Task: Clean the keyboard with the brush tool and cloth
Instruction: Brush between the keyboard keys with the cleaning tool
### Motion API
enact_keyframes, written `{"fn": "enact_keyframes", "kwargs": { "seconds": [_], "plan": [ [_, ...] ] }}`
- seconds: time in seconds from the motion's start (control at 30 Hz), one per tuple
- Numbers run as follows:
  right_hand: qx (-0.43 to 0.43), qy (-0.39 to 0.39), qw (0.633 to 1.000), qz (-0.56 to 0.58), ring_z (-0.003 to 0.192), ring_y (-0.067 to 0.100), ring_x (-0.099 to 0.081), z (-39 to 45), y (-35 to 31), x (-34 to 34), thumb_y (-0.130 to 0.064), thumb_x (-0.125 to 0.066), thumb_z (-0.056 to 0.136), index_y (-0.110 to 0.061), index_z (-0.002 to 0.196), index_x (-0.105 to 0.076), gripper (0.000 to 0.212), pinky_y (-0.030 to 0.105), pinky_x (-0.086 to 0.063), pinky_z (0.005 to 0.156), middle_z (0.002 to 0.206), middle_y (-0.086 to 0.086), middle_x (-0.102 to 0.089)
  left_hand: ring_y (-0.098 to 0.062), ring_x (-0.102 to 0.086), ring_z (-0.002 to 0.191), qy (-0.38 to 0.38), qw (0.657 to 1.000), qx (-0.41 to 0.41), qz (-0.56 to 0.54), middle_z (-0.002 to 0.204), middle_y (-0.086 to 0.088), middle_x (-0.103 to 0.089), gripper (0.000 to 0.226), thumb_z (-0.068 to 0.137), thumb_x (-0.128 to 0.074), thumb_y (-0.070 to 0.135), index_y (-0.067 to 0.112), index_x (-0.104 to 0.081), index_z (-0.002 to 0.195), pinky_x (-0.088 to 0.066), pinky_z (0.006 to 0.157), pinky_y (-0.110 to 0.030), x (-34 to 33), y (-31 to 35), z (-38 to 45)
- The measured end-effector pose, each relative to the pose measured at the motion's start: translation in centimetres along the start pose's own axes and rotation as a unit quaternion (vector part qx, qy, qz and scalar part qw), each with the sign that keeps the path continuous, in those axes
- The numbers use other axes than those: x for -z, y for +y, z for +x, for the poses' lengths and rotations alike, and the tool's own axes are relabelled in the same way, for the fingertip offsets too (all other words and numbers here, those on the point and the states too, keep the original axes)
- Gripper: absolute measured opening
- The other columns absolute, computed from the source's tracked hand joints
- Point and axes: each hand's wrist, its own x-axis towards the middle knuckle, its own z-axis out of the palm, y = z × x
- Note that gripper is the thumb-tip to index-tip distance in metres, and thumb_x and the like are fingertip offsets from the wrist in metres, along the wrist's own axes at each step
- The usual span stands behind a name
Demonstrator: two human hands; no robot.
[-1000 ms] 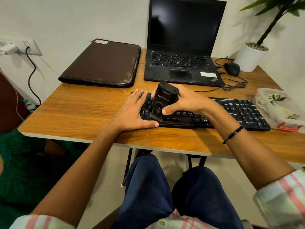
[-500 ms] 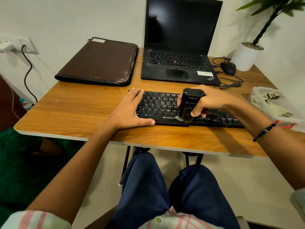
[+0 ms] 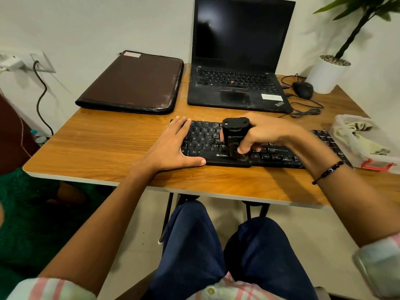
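Head view, the only one given: the black keyboard (image 3: 270,154) lies on the wooden worktop (image 3: 104,144), parallel to its near edge, in front of the open laptop (image 3: 238,61). The left hand (image 3: 173,146) is laid flat with straight fingers over the keyboard's left end, the thumb running along its front edge, so that the board is pinned against sliding. The right hand (image 3: 266,132) is curled round the brush tool (image 3: 233,137), a stubby black body held upright, with the bristles set down on the bottom key row near the space bar. The thumb is pressed low on the tool's front face and the other fingers are wrapped behind it.

The cloth (image 3: 355,128) is seen bunched in a clear plastic box (image 3: 368,156) at the right edge of the worktop, just beside the keyboard's right end and untouched. A brown zip folder (image 3: 134,83), a mouse (image 3: 303,89) with its cable and a white plant pot (image 3: 326,74) are further back.

The keyboard is judged light and rigid, likely to skate on the smooth wood unless held down at an end or along its frame; loose keycaps could be lifted by hard strokes. The brush tool looks light and stiff, its smooth casing best gripped low, near the bristles, for control. The cloth is soft and limp and can be pinched anywhere.
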Motion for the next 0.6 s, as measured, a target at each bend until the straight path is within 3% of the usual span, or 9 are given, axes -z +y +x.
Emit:
{"fn": "enact_keyframes", "kwargs": {
  "seconds": [0.17,0.33,0.4,0.47,0.53,0.6],
  "plan": [
    [0.040,0.033,0.995,0.082,0.055,0.021,-0.054,1.2,-0.6,-1.6,-0.007,-0.071,0.067,-0.007,0.116,-0.056,0.051,0.024,-0.037,0.043,0.090,0.018,-0.066,-0.016,0.008,0.146,-0.005,0.999,-0.006,0.043,0.160,-0.003,0.002,0.129,0.053,-0.034,0.090,0.014,-0.002,0.152,0.001,0.118,-0.040,0.1,0.1,0.0],
    [0.100,0.161,0.956,0.221,0.047,0.017,-0.059,2.2,-1.4,-2.9,-0.001,-0.069,0.080,-0.005,0.118,-0.048,0.043,0.021,-0.044,0.038,0.091,0.015,-0.068,-0.019,0.008,0.147,0.005,0.990,-0.007,0.138,0.160,-0.004,0.001,0.125,0.057,-0.018,0.094,0.016,0.000,0.152,0.004,0.118,-0.049,-0.2,0.5,-0.3],
    [0.094,0.225,0.950,0.197,0.046,0.018,-0.061,2.6,-1.7,-3.9,-0.008,-0.072,0.080,-0.007,0.114,-0.048,0.042,0.023,-0.046,0.039,0.085,0.009,-0.070,-0.020,0.004,0.147,0.023,0.986,-0.001,0.163,0.160,-0.004,-0.004,0.125,0.056,-0.016,0.094,0.015,-0.003,0.152,0.003,0.118,-0.049,-0.6,0.9,-0.5],
    [0.091,0.269,0.951,0.120,0.043,0.015,-0.062,2.8,-1.7,-5.4,-0.018,-0.072,0.081,-0.007,0.104,-0.051,0.033,0.024,-0.047,0.039,0.066,0.000,-0.070,-0.020,0.002,0.147,0.036,0.983,0.011,0.177,0.160,-0.004,-0.006,0.125,0.056,-0.015,0.093,0.015,-0.005,0.152,0.003,0.117,-0.048,-0.8,1.0,-0.6],
    [0.086,0.283,0.953,0.063,0.036,0.008,-0.057,2.8,-1.5,-6.5,-0.026,-0.071,0.083,-0.003,0.094,-0.055,0.029,0.020,-0.044,0.037,0.049,-0.011,-0.063,-0.020,0.003,0.147,0.034,0.983,0.019,0.179,0.160,-0.005,-0.006,0.125,0.055,-0.013,0.093,0.014,-0.004,0.152,0.002,0.117,-0.046,-0.8,1.1,-0.6],
    [0.068,0.268,0.960,0.040,0.033,0.007,-0.054,2.5,-1.7,-6.4,-0.028,-0.070,0.082,-0.004,0.088,-0.057,0.028,0.019,-0.041,0.035,0.046,-0.006,-0.063,-0.020,0.004,0.147,0.028,0.984,0.021,0.175,0.160,-0.005,-0.004,0.125,0.055,-0.013,0.092,0.014,-0.003,0.152,0.002,0.118,-0.045,-0.7,1.1,-0.6]
  ]
}}
